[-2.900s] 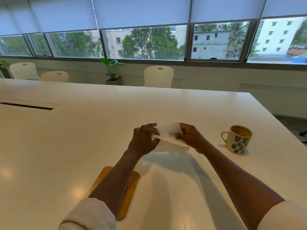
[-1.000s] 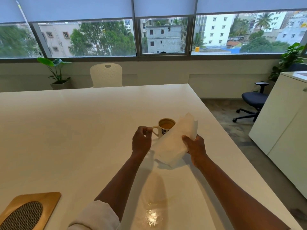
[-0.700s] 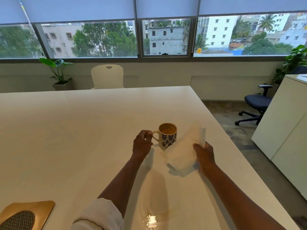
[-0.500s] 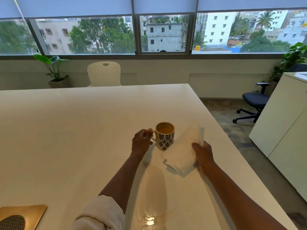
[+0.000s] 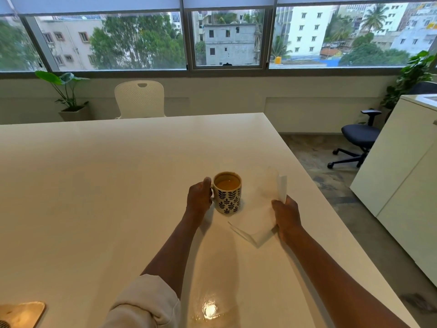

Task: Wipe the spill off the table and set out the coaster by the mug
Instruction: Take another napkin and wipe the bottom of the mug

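Note:
A cream mug (image 5: 228, 194) with a dark leaf pattern, full of brown drink, stands on the white table (image 5: 94, 185). My left hand (image 5: 199, 196) is closed around its handle. My right hand (image 5: 285, 215) grips a folded white paper napkin (image 5: 259, 217), whose lower part lies on the table just right of the mug while one edge stands up. A corner of the wooden coaster (image 5: 22, 313) shows at the bottom left, far from the mug. I cannot make out any spill on the table.
The table's right edge runs close past my right arm, with floor beyond. A white cabinet (image 5: 402, 185) and a dark office chair (image 5: 357, 140) stand to the right. A white chair (image 5: 140, 99) and a potted plant (image 5: 68, 95) are at the far side.
My left hand has closed on the mug handle. The right hand has carried the napkin from in front of the mug to its right and lowered it onto the table. The view shifted right.

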Demonstrator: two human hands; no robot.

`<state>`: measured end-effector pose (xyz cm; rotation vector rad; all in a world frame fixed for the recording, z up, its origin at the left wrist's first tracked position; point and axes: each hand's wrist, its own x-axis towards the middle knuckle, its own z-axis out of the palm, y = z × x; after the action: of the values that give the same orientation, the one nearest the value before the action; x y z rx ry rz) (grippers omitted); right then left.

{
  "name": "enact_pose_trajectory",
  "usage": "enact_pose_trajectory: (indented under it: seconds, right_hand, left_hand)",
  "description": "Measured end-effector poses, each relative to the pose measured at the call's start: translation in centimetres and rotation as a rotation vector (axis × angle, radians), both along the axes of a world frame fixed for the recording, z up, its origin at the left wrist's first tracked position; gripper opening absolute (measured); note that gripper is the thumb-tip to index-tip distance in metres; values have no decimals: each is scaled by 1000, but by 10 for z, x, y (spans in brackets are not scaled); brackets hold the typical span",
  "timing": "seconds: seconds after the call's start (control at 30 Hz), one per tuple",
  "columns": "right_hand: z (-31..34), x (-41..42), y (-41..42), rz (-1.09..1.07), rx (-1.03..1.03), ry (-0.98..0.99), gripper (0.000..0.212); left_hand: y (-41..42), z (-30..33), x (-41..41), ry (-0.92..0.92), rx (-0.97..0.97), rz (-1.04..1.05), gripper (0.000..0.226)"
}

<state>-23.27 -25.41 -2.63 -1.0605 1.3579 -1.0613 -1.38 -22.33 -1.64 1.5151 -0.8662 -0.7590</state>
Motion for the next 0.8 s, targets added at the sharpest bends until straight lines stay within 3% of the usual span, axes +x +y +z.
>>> enact_pose_trajectory:
  seconds: [0.47,0.8]
  right_hand:
    - [6,6,7,-99,21,-121,38]
    - [27,19,24,-347,-87,-133,41]
  left_hand:
    - [6,24,-17,51,-19,72,53]
    - [23,75,-20,80,-48,67,51]
